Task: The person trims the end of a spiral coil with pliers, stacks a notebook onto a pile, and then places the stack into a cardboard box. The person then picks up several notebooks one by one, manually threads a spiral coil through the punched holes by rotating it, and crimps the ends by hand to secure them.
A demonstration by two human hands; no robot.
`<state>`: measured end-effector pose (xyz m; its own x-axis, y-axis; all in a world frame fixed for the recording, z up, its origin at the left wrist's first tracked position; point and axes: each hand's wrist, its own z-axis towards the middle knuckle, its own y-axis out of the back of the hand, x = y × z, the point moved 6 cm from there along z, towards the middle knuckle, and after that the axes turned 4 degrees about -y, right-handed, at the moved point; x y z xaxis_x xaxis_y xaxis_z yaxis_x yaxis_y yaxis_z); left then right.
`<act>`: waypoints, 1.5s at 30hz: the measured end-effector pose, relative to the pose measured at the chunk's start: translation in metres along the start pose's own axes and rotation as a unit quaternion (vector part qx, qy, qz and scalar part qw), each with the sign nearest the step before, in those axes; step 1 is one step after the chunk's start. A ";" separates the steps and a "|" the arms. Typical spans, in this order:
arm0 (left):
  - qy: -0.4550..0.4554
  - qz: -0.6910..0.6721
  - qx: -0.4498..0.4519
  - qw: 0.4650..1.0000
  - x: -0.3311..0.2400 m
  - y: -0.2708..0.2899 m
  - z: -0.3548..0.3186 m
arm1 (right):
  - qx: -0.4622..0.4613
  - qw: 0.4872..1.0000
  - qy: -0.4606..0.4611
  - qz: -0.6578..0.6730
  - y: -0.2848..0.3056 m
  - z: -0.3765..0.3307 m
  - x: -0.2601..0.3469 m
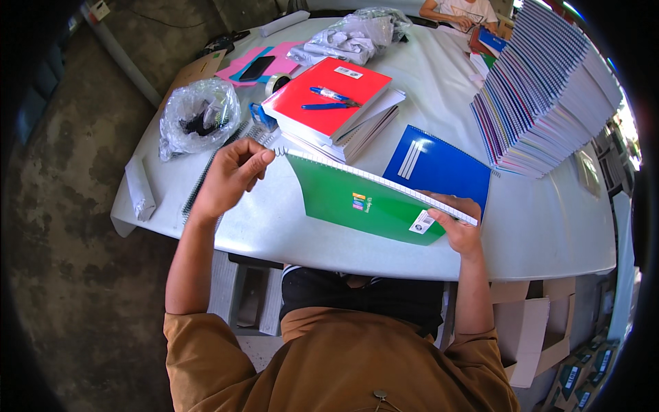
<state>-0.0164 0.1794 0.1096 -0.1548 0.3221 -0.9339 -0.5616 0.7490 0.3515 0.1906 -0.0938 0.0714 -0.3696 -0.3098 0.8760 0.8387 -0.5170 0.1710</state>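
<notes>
A green-covered notebook [371,199] is tilted up above the near edge of the table, its row of punched holes along the top edge. At its right end my right hand [461,223] grips it, thumb on the green cover and fingers behind. My left hand [237,173] is closed in a pinch by the left end of the hole row, on the end of a thin spiral coil [280,152] that sticks out there. Behind the notebook lies a blue spiral notebook [439,168], partly covered by the green one and my right hand.
A red-topped stack [309,96] carries a blue pen and blue-handled pliers [329,106]. At right rises a tall pile of spiral notebooks [542,96]. Loose coils, a plastic bag [199,117], tape and a phone [257,69] lie left. Another person [463,14] sits across the table.
</notes>
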 end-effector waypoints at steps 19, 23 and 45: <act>-0.187 0.471 0.190 0.841 -0.084 -0.037 -0.003 | -0.006 0.999 -0.051 -0.016 0.004 -0.018 -0.015; -0.237 0.472 0.080 0.845 -0.099 -0.039 -0.006 | -0.010 0.998 -0.056 0.002 0.005 -0.022 -0.022; 0.078 0.041 0.311 0.946 -0.023 0.002 0.031 | 0.001 0.993 -0.113 0.040 0.006 -0.027 -0.027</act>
<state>0.0112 0.1915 0.1337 -0.3220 0.3414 -0.8830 0.0371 0.9365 0.3486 0.1951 -0.1106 0.0365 -0.2031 -0.1633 0.9654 0.8626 -0.4964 0.0975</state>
